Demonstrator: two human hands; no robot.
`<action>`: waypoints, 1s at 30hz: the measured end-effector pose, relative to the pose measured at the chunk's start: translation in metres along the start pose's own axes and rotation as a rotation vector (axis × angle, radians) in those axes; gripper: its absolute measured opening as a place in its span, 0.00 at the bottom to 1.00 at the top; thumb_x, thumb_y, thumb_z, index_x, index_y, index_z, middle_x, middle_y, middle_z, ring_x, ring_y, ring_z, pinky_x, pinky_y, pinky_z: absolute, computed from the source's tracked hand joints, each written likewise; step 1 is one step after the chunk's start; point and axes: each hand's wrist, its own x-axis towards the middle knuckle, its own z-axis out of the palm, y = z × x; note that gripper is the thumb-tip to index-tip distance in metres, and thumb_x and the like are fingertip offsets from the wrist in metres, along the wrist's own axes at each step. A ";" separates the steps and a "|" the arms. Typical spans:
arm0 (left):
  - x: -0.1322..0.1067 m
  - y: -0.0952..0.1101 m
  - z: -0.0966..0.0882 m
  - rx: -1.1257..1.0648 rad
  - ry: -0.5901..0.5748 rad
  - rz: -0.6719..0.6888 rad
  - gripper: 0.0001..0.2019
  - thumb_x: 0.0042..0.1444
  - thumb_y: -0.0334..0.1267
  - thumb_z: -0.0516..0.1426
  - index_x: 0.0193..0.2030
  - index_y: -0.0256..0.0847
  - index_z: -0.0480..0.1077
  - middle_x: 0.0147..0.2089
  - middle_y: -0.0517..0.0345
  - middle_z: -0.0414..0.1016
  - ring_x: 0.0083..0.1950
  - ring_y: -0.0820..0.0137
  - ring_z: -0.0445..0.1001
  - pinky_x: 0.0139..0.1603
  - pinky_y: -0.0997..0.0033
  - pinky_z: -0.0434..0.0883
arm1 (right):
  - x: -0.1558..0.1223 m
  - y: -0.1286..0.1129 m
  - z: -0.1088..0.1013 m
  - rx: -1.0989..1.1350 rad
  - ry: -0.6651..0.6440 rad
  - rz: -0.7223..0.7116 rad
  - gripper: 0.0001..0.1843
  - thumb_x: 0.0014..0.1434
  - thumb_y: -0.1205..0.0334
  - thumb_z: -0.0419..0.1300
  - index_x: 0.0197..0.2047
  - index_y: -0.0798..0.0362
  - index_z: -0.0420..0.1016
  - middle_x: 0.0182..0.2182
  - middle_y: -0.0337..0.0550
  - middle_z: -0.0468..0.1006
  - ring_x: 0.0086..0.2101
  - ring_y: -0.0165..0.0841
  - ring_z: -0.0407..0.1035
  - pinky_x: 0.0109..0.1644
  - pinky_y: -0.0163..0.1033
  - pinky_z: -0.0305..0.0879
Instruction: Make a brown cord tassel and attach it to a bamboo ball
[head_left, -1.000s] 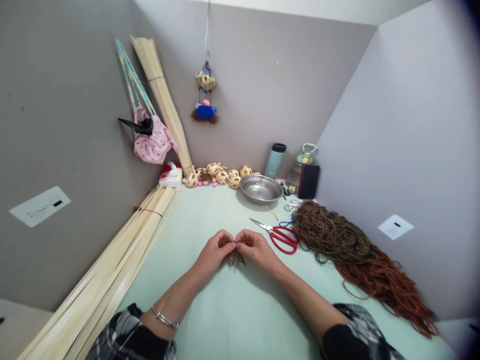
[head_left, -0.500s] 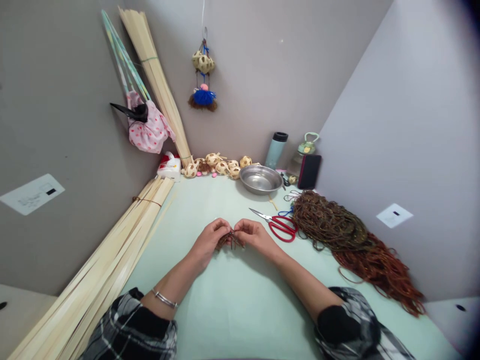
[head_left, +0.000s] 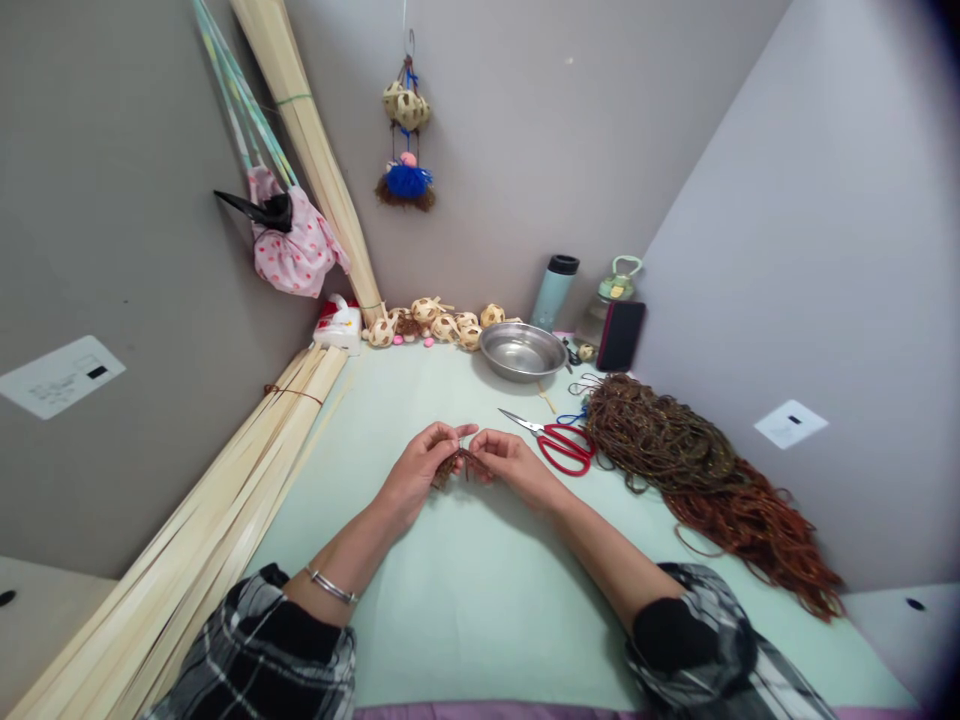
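Observation:
Over the middle of the pale green tabletop (head_left: 480, 600), my two hands meet at a small bunch of brown cord (head_left: 466, 462). Thumb and fingers of my left hand (head_left: 427, 465) pinch the bunch from the left. From the other side, my right hand (head_left: 514, 462) is closed on the cord, and short strands hang down between the hands. Fingers hide much of the bunch, so how the strands are tied cannot be made out. Red-handled scissors (head_left: 564, 448) lie just beyond my right hand, blades pointing left.
A heap of brown and rust cord (head_left: 675, 450) covers the right side. Pale flat strips (head_left: 217, 510) lie along the left. At the back stand a metal bowl (head_left: 523, 352), woven balls (head_left: 444, 328), a blue tumbler (head_left: 555, 292) and a phone (head_left: 621, 336). A woven ornament (head_left: 406, 105) hangs above.
My left fingers have spread a little, one now stretching toward the right. The right hand has shifted slightly along the cord. The camera view has tilted slightly.

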 end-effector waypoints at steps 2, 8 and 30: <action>-0.001 0.001 0.000 0.004 -0.011 0.018 0.09 0.53 0.39 0.61 0.32 0.39 0.64 0.60 0.49 0.71 0.29 0.80 0.66 0.32 0.75 0.65 | 0.000 -0.001 0.000 0.008 -0.009 0.005 0.14 0.54 0.54 0.66 0.33 0.55 0.70 0.23 0.37 0.73 0.23 0.26 0.61 0.29 0.34 0.56; 0.003 -0.006 0.000 0.078 0.043 0.035 0.10 0.52 0.42 0.61 0.33 0.39 0.67 0.42 0.56 0.75 0.28 0.78 0.66 0.31 0.76 0.63 | -0.003 -0.008 0.000 0.084 0.038 -0.009 0.09 0.52 0.59 0.67 0.33 0.55 0.73 0.22 0.36 0.71 0.23 0.26 0.62 0.30 0.34 0.59; 0.005 -0.017 -0.002 0.227 -0.029 -0.003 0.09 0.56 0.43 0.57 0.35 0.40 0.64 0.22 0.64 0.66 0.24 0.76 0.63 0.27 0.75 0.57 | -0.004 -0.009 0.000 -0.165 0.101 -0.160 0.11 0.57 0.54 0.65 0.35 0.55 0.75 0.27 0.38 0.72 0.26 0.28 0.63 0.33 0.35 0.60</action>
